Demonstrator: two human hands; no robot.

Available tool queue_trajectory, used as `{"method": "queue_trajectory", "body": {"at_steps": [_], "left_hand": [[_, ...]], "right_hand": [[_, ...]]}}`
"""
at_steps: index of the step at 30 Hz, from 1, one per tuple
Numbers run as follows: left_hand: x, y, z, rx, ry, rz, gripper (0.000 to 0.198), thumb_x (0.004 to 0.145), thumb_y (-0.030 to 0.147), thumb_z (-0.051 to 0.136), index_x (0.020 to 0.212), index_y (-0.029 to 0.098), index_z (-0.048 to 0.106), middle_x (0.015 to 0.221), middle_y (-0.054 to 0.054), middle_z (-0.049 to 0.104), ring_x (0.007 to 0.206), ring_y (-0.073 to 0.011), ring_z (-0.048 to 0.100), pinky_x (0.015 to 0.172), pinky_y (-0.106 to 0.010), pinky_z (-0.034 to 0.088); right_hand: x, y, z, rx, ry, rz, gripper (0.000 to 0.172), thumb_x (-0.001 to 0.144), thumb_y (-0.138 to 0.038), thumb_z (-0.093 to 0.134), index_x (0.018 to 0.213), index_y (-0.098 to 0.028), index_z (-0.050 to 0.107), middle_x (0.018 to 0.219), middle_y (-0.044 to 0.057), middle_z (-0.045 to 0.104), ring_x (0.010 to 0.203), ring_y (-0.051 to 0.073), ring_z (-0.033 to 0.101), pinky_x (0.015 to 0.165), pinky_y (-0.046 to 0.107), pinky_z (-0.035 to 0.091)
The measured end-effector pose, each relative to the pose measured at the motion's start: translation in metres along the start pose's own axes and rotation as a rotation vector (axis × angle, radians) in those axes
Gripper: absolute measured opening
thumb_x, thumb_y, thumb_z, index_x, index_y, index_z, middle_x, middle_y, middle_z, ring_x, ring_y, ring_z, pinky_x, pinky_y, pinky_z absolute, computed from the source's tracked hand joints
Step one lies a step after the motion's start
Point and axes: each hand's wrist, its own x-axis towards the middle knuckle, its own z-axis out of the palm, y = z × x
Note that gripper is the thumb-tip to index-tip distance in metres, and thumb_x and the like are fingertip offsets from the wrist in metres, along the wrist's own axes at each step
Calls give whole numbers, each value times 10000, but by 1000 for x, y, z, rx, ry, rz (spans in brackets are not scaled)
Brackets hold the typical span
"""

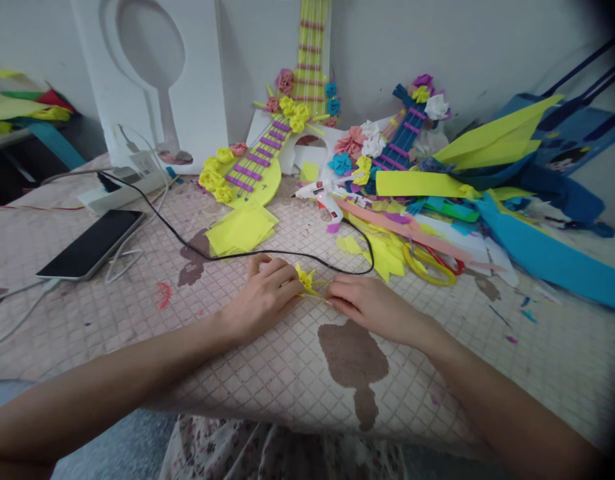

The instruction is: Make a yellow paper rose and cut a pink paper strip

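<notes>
Yellow paper flower sits on the near side of the glue gun, low over the desk. Left hand has its grip closed on one edge, right hand pinches the other (fingers hide part of the contact). Yellow sheets lie left of the gun; phone, farther left.

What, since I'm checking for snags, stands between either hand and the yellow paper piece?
Nothing visible: the yellow paper piece sits between the left hand and right hand, while the black cable lies beyond them.
</notes>
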Motion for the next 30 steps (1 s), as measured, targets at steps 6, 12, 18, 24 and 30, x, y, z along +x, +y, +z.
{"method": "queue_trajectory", "body": {"at_steps": [6, 12, 18, 24, 30], "left_hand": [[-1, -2, 2, 3, -14, -5, 129, 895, 207, 508, 818, 196, 611, 862, -19, 620, 900, -186, 512, 894, -414, 265], [0, -1, 1, 10, -35, -11, 150, 907, 209, 497, 818, 180, 614, 831, -18, 613, 877, -184, 514, 894, -417, 270], [0, 0, 1, 23, -38, -4, 164, 917, 208, 476, 835, 170, 613, 842, -29, 620, 890, -191, 519, 891, -420, 278], [-1, -1, 2, -6, -46, -10, 93, 883, 217, 524, 843, 190, 604, 854, -19, 613, 895, -191, 509, 892, -410, 266], [-1, -1, 2, -9, -40, -14, 109, 895, 201, 505, 844, 191, 601, 871, -20, 616, 913, -193, 505, 907, -422, 255]], "right_hand": [[-1, -2, -1, 85, 18, 58, 79, 892, -241, 509, 837, -194, 540, 788, -1, 587, 730, 132, 532, 633, 256, 358], [0, -3, 0, 65, 4, 73, 53, 884, -185, 487, 835, -196, 505, 800, 5, 587, 737, 138, 533, 637, 261, 360], [1, -4, 0, 56, -5, 81, 87, 894, -187, 458, 826, -192, 512, 789, 16, 588, 728, 144, 539, 641, 267, 364], [0, -2, 1, 80, 20, 74, 71, 866, -173, 495, 802, -200, 508, 770, -3, 588, 718, 132, 531, 631, 255, 355], [1, -2, 2, 59, 7, 64, 87, 888, -186, 471, 812, -193, 513, 777, 5, 588, 728, 137, 539, 641, 260, 359]]}}
